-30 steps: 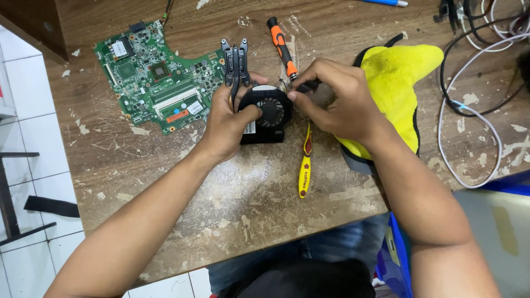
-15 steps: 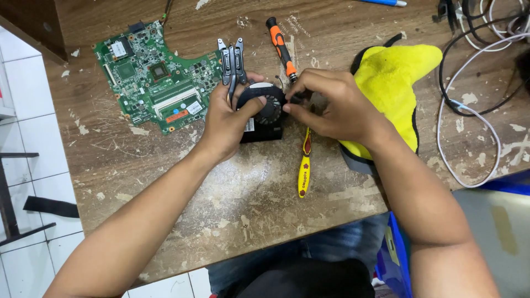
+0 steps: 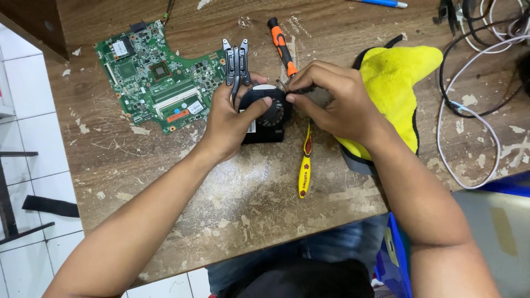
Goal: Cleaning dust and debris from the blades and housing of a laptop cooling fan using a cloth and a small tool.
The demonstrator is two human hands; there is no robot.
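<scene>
Where the worn wooden table [image 3: 165, 221] flakes — both hands [image 3: 287, 107] clamped on a round black fan [image 3: 270, 113].

Black cooling fan [image 3: 269, 113]; green circuit board [image 3: 157, 77] at nine o'clock, yellow cloth [image 3: 395, 83] at three, orange-handled screwdriver [image 3: 281, 47] at twelve.

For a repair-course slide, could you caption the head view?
Left hand and right hand hold a black cooling fan on a worn wooden table, beside a green circuit board.

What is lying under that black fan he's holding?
Under the black cooling fan shows only the worn wooden table. The left hand and right hand cover its edges, hiding anything else beneath.
</scene>
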